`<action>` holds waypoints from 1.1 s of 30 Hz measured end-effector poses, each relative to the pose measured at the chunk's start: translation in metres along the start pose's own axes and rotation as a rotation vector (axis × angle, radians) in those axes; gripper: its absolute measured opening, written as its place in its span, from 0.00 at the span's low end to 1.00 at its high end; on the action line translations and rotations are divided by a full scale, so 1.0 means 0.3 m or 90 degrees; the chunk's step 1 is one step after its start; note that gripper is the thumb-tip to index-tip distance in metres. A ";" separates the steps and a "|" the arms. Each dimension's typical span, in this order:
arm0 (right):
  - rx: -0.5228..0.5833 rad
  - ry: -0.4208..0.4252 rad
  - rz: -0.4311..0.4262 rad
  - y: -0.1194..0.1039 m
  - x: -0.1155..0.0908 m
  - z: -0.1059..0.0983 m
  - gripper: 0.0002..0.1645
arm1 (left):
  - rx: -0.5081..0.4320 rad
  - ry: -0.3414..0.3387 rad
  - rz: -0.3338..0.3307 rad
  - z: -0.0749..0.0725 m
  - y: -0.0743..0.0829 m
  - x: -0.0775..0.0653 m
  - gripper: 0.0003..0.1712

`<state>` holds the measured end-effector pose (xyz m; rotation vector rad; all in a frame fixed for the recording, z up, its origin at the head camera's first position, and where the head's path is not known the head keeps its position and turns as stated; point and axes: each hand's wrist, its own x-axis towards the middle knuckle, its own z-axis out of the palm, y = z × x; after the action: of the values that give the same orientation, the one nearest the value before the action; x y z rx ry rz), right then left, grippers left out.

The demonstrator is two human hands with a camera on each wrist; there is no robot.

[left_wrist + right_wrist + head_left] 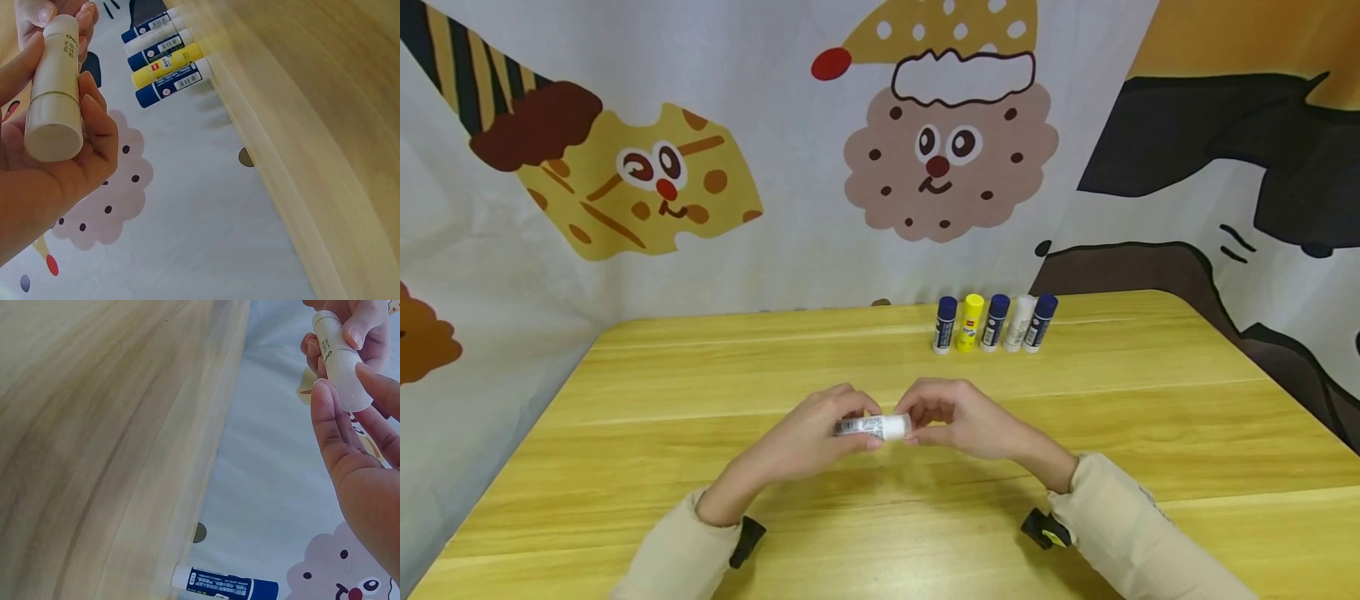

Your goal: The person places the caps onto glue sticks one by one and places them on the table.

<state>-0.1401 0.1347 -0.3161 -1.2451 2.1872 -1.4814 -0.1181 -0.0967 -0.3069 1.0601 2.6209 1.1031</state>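
Note:
A white glue stick (871, 427) is held level above the table, its printed label and barcode facing up in the head view. My left hand (808, 433) grips its left part, with the thumb on the near side and the fingers curled round the far side. At the other end, the thumb and fingertips of my right hand (970, 419) pinch the white tip. The right wrist view shows this end of the glue stick (347, 375) between thumb and fingers. In the left wrist view, the opposite end of the glue stick (55, 128) points towards the camera.
Several glue sticks stand upright in a row near the back edge of the wooden table (737, 358): dark-blue-capped ones (945, 325), a yellow one (971, 323) and a white one (1019, 323). Behind the table hangs a cartoon-printed cloth (805, 275).

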 end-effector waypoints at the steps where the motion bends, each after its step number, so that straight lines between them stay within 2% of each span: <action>1: 0.000 0.000 0.001 -0.002 0.001 0.000 0.13 | -0.001 0.001 0.001 0.000 0.000 0.000 0.14; 18: -0.001 0.005 0.031 -0.007 -0.004 -0.010 0.15 | 0.008 0.003 0.005 0.002 -0.010 0.010 0.13; 33: -0.049 0.016 0.050 -0.014 -0.004 -0.008 0.15 | -0.014 -0.012 0.013 0.004 -0.005 0.009 0.15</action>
<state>-0.1385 0.1367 -0.3119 -1.1549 2.3020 -1.4021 -0.1206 -0.0950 -0.3085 1.0900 2.5833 1.1183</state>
